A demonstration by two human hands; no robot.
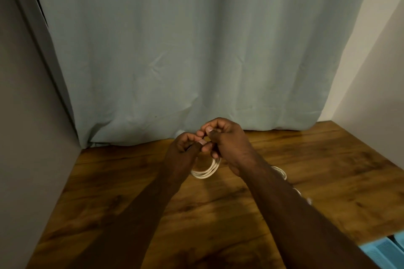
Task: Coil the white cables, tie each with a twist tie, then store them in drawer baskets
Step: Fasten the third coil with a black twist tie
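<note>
A coiled white cable [206,170] hangs in loops below my two hands, just above the wooden table [122,181]. My left hand [185,148] and my right hand [223,137] meet fingertip to fingertip over the top of the coil, fingers curled and pinching there. The twist tie is too small to make out between the fingers. A second white cable [282,172] lies on the table behind my right forearm, mostly hidden by it.
A pale green curtain [196,50] hangs along the back edge of the table. A grey wall [26,137] borders the left side and a white wall [376,72] the right. A blue basket [384,251] shows at the lower right corner.
</note>
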